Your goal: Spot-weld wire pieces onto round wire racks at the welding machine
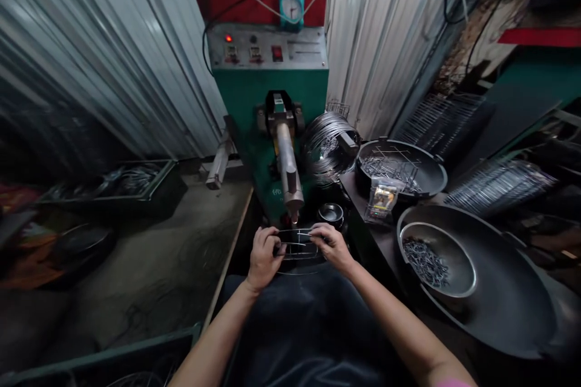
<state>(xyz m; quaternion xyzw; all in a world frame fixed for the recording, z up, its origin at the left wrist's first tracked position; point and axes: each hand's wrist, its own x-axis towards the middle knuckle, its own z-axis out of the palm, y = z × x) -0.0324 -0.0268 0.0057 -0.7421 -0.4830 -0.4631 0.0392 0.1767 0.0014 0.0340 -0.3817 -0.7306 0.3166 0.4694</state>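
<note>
Between my two hands is a small wire frame [297, 244] of thin metal rods, with a cross of wires near its middle. My left hand [265, 259] pinches its left end between thumb and fingers. At the other end, my right hand [331, 245] grips the wires in the same way. The frame lies just below the tip of the spot welder [290, 184], a grey arm ending in a copper-coloured electrode. Whether the wires touch the electrode I cannot tell. Under the frame, the lower part of the machine is dark.
A wire coil [331, 148] stands right of the welder. Farther right are a black pan [436, 172] with wire pieces, a large pan [508, 290] and a metal bowl [469, 278] of small wire parts inside it. A green tray [154, 193] with metal parts sits left. A teal clock [291, 7] hangs above.
</note>
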